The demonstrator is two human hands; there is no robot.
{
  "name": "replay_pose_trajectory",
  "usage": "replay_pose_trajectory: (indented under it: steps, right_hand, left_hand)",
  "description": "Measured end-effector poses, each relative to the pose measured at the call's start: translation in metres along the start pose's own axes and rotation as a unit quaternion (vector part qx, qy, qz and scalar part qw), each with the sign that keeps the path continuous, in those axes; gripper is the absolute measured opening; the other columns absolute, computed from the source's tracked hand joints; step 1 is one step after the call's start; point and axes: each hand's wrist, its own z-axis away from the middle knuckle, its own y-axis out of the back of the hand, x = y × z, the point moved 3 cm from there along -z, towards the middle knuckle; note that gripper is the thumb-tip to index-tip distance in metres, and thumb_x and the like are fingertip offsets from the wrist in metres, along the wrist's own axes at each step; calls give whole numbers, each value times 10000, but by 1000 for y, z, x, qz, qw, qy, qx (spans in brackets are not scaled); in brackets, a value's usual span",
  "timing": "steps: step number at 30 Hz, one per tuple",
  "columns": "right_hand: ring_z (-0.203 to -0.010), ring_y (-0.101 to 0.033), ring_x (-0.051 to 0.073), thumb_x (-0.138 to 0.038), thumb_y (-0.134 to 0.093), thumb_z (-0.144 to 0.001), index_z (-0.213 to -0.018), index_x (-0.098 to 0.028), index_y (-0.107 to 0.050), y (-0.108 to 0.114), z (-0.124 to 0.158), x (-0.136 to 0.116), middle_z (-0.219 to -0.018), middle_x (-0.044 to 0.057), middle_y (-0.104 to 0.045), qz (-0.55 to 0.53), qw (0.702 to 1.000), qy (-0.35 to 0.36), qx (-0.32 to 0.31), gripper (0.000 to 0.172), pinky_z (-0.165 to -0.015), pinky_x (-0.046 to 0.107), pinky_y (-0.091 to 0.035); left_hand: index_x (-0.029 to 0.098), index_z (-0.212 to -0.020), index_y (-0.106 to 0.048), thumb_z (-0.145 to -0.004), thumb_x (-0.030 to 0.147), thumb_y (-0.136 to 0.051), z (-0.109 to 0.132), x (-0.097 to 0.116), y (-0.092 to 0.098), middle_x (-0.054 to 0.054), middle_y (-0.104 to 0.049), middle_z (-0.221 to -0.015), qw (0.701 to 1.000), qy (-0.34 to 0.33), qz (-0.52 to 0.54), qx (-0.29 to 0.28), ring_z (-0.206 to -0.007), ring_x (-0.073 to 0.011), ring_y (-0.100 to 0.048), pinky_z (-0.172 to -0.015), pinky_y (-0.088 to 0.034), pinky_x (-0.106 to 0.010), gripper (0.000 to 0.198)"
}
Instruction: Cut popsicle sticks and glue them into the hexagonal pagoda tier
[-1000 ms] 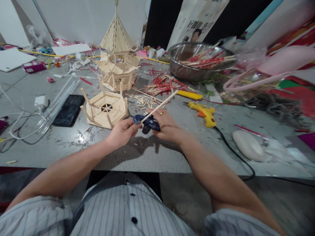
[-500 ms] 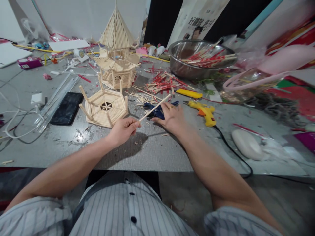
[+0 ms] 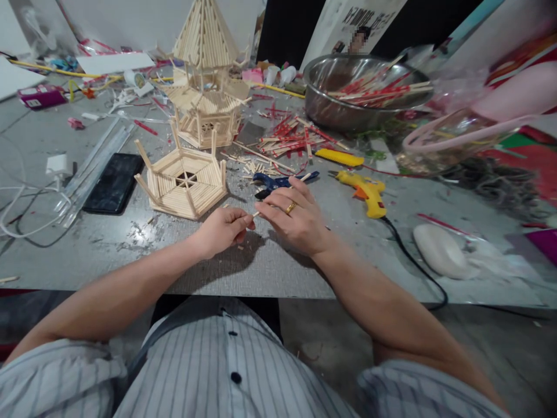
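Observation:
A thin wooden stick (image 3: pixel 308 176) slants between my hands, its middle mostly covered by my right fingers. My left hand (image 3: pixel 225 231) pinches its near end between thumb and forefinger. Along the stick, close beside the left fingertips, my right hand (image 3: pixel 298 223) has its thumb and fingers closed on it, a gold ring on one finger. Just beyond the right hand lie blue-handled pliers (image 3: pixel 270 182). To the left stands a hexagonal frame of wooden sticks (image 3: pixel 209 197) with upright posts. Behind it rises a tiered stick pagoda (image 3: pixel 206 107) with a pointed roof.
Red-and-white wrapped sticks (image 3: pixel 287 136) and cut stubs lie behind the pliers. A steel bowl (image 3: pixel 324 113) holds more sticks. On the right are a yellow cutter knife (image 3: pixel 339 157) and a corded yellow glue gun (image 3: pixel 369 194); a black phone (image 3: pixel 112 184) lies left.
My right hand has come back from over the pliers and closed on the stick near my left hand. The left hand keeps its pinch. The view has shifted slightly.

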Motion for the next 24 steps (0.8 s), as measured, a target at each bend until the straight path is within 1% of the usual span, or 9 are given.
replay_pose_trajectory:
  steps: [3, 5, 8, 11, 15, 17, 19, 22, 24]
  right_hand:
    - [-797, -532, 156, -244, -474, -907, -936, -194, -642, 1, 0, 1, -809, 22, -660, -1, 999, -9, -33, 178, -800, 339, -349]
    - [-746, -512, 155, -275, -478, -908, -903, -189, -647, 4, -1, -1, -780, 20, -656, 8, 1000, -11, -28, 189, -734, 327, -332]
    - [-715, -480, 154, -277, -477, -906, -849, -195, -646, 5, -1, -5, -748, 5, -647, 27, 999, -22, -16, 196, -708, 320, -305]
    - [-697, -455, 157, -280, -476, -902, -796, -205, -642, 4, -1, -8, -716, -1, -631, 38, 999, -36, -16, 211, -686, 318, -285]
    - [-652, -439, 159, -285, -505, -885, -757, -197, -643, 6, -1, -8, -669, 8, -621, 57, 997, -58, 8, 207, -643, 320, -271]
    - [-634, -434, 157, -289, -504, -886, -749, -193, -647, 8, -2, -7, -665, 13, -625, 49, 996, -69, 7, 220, -625, 317, -270]
    - [-624, -434, 151, -288, -487, -894, -745, -190, -650, 9, -2, -6, -672, 19, -630, 16, 998, -62, -14, 241, -609, 310, -272]
    - [-627, -456, 141, -263, -465, -901, -749, -179, -650, 10, -2, -8, -688, 27, -639, -69, 996, -18, -60, 254, -591, 296, -286]
    - [-638, -485, 138, -255, -456, -903, -756, -174, -649, 11, -2, -9, -697, 32, -642, -132, 987, -7, -85, 256, -587, 286, -303]
  left_hand:
    - [136, -698, -537, -881, 237, -433, 0, 0, 0, 66, -413, -430, 1000, -5, -17, -2, -346, -28, -293, -373, -205, -159, 233]
    - [137, -696, -540, -874, 239, -445, 0, 0, 1, 65, -422, -438, 999, -16, -28, 2, -352, -27, -296, -377, -208, -159, 226]
    - [137, -702, -544, -871, 245, -447, 0, -1, 2, 67, -421, -443, 999, -22, -33, 9, -358, -28, -299, -382, -216, -160, 223]
    - [135, -700, -542, -872, 245, -445, 1, -1, 0, 64, -427, -447, 999, -20, -34, 16, -363, -29, -302, -385, -221, -160, 226]
    - [145, -699, -514, -883, 257, -420, 0, -1, -6, 70, -415, -445, 999, -16, 2, 34, -361, -32, -306, -385, -228, -160, 235]
    - [148, -703, -508, -885, 269, -412, -1, 0, -5, 72, -414, -445, 999, -23, 3, 34, -359, -33, -302, -385, -230, -160, 238]
    - [142, -702, -525, -878, 281, -427, -1, 2, -2, 68, -428, -449, 999, -35, -32, 4, -364, -33, -302, -391, -235, -159, 244]
    - [127, -698, -570, -863, 295, -459, 0, 4, 6, 55, -448, -455, 990, -36, -100, -93, -391, -38, -336, -411, -259, -159, 260]
    - [123, -691, -584, -855, 297, -473, 2, 6, 11, 54, -446, -453, 983, -29, -118, -138, -407, -43, -360, -425, -276, -160, 263]
